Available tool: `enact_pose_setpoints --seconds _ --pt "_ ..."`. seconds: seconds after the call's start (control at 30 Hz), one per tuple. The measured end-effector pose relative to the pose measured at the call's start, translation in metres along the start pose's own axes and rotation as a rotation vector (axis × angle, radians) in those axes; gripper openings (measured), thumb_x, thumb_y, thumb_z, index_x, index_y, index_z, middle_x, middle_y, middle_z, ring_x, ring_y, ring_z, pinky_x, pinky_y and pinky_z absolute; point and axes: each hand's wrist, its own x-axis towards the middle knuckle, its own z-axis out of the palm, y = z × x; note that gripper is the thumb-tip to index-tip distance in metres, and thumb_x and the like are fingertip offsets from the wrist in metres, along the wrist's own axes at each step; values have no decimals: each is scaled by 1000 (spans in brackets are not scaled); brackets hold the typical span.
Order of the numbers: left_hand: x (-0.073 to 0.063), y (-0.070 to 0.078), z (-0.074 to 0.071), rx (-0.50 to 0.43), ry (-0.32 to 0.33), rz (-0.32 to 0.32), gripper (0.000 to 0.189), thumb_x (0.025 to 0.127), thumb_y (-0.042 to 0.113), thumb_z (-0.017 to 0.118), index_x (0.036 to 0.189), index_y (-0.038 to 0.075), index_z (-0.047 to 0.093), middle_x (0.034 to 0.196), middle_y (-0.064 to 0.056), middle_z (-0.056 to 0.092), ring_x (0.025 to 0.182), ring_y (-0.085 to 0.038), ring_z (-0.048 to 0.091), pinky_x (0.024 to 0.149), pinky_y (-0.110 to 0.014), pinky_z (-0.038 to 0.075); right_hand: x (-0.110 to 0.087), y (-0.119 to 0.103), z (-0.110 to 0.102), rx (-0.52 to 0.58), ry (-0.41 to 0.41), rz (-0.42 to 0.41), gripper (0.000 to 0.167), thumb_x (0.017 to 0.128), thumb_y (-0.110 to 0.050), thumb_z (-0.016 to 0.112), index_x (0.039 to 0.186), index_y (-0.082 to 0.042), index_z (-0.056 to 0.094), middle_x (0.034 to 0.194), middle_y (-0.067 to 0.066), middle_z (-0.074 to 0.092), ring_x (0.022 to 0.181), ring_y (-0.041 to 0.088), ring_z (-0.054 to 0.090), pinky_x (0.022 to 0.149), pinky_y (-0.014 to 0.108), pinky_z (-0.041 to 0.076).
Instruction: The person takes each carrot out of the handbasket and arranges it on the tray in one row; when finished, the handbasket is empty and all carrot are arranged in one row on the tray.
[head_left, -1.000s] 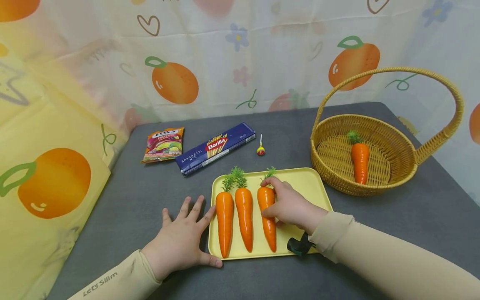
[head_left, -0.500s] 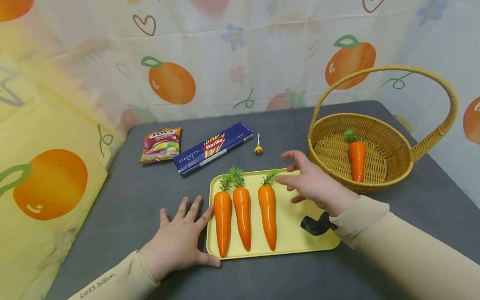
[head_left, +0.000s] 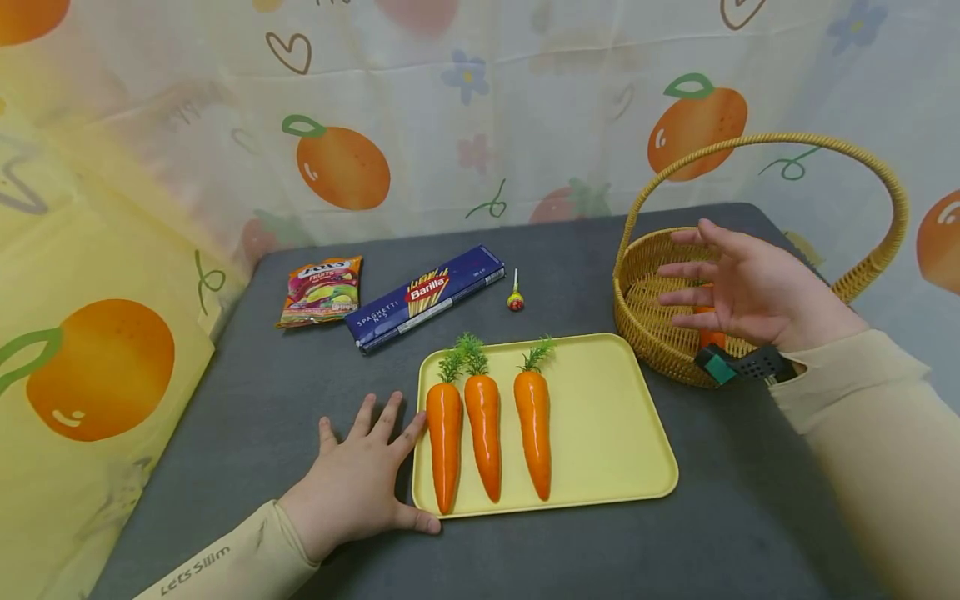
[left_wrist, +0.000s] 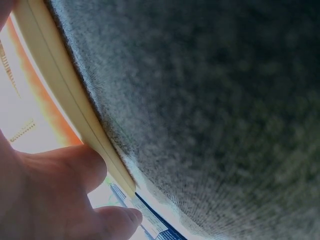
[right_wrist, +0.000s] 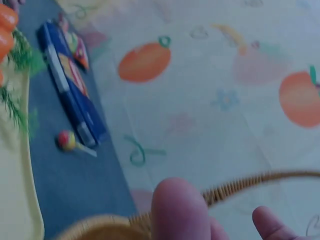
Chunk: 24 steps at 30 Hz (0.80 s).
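Note:
Three orange carrots with green tops lie side by side on a yellow tray (head_left: 600, 467): the left carrot (head_left: 445, 450), the middle carrot (head_left: 484, 433) and the right carrot (head_left: 533, 433). My left hand (head_left: 360, 483) is spread on the table with fingers straight, its thumb and forefinger touching the tray's left edge. Over the wicker basket (head_left: 633, 333), my right hand (head_left: 757, 292) is raised, fingers extended and holding nothing. Behind that hand, a fourth carrot (head_left: 711, 338) in the basket is mostly hidden. The left wrist view shows the tray's rim (left_wrist: 65, 85) beside my fingers.
A blue Barilla spaghetti box (head_left: 427, 298) lies behind the tray, with a candy bag (head_left: 322, 292) to its left and a lollipop (head_left: 515, 300) to its right. The basket's tall handle (head_left: 795, 140) arches up at the right. A printed curtain hangs behind the table.
My right hand has let go of the right carrot on the tray and moved right and away from me, over the basket. The left hand keeps its place.

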Motion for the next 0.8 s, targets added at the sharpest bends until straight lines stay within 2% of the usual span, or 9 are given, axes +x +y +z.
enact_pose_setpoints --seconds 0.13,0.2,0.27,0.37,0.4,0.47,0.63,0.8 --pt "0 -1 -1 0 -4 2 142 60 106 68 175 32 34 185 -17 17 168 -55 16 109 -100 9 0 -3 -35 69 29 62 46 112 -65 40 148 -38 37 152 3 36 110 25 70 87 42 67" --pt "-1 -1 -1 1 -6 1 142 60 106 68 176 32 34 185 -16 16 168 -55 15 109 -100 9 0 -3 -51 93 42 102 52 111 -69 37 154 -40 32 156 6 33 111 25 73 89 43 67" --pt "-1 -1 -2 2 -7 -1 142 60 106 68 176 32 34 185 -16 16 168 -55 15 109 -100 9 0 -2 -65 118 48 144 64 109 -72 33 167 -48 17 169 11 22 109 25 74 92 42 66" --pt "-1 -1 -2 6 -3 1 142 60 106 68 176 32 33 185 -16 16 168 -55 15 109 -100 9 0 -1 -83 131 70 200 83 106 -77 27 173 -51 -14 184 9 -9 105 24 75 93 41 64" --pt "-1 -1 -2 6 -1 2 141 60 106 68 176 32 33 185 -17 16 168 -55 15 109 -100 9 -1 0 -88 116 79 212 87 105 -78 25 171 -49 -22 184 7 -19 103 23 75 93 40 64" --pt "-1 -1 -2 5 4 5 141 61 106 68 176 32 34 185 -17 16 168 -55 15 109 -100 10 -1 2 -95 46 103 219 91 104 -80 21 171 -43 -28 182 8 -27 100 21 75 88 37 63" --pt "0 0 0 4 0 5 142 60 106 68 175 32 34 185 -17 16 168 -55 15 109 -100 9 2 10 -101 -166 145 224 101 102 -83 17 171 -28 -32 180 27 -24 96 17 75 84 34 61" --pt "1 -1 0 -4 -8 0 142 59 106 69 175 32 34 186 -16 15 168 -55 14 109 -100 9 11 12 -96 -256 150 241 108 100 -85 12 167 -18 -38 177 31 -29 94 17 72 90 36 57"
